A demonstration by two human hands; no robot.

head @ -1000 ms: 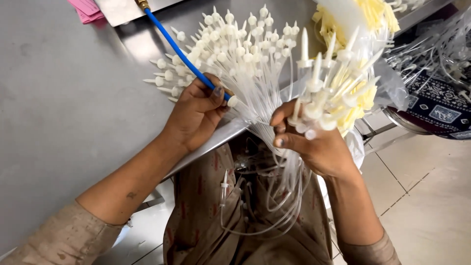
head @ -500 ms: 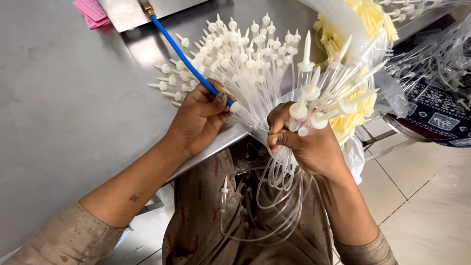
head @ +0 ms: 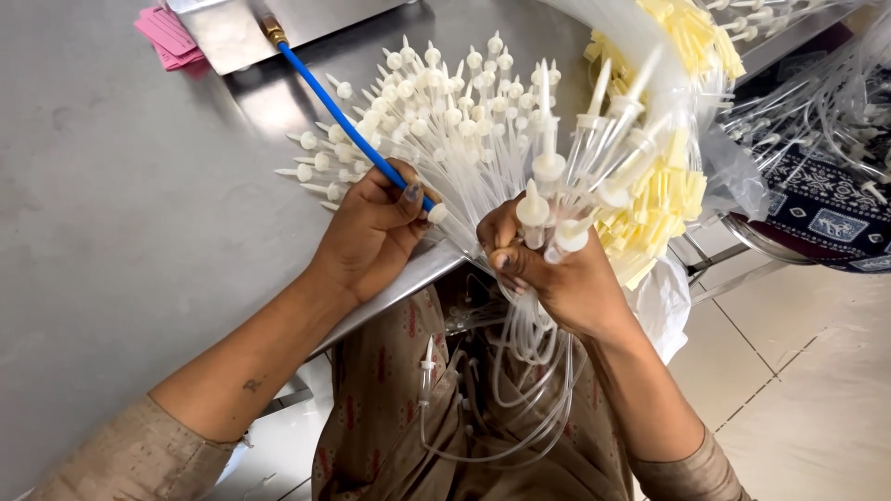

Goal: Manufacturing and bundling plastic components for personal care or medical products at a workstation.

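Left hand (head: 376,227) closed around blue hose (head: 348,125), knuckles up on steel table (head: 111,232). Right hand (head: 557,278) clenched on bundle of spike-tipped tubes (head: 548,209), upright.

A grey steel table (head: 121,232) bears white-tipped tubes (head: 436,102), pink pads (head: 167,35) and a metal tray (head: 232,28).

The table (head: 121,232) is brushed grey metal, matt with a dull sheen and faint smudges. The spikes (head: 445,121) fanned out on it are milky white plastic, smooth and slightly translucent. Their tubing (head: 520,371) is clear soft plastic, glossy. The blue hose (head: 343,121) looks like smooth plastic with a brass-coloured metal fitting. The yellow caps (head: 659,204) are matt plastic, lying against thin glossy film. The pink sheets (head: 169,37) look like paper. The floor (head: 817,371) is pale glossy tile.
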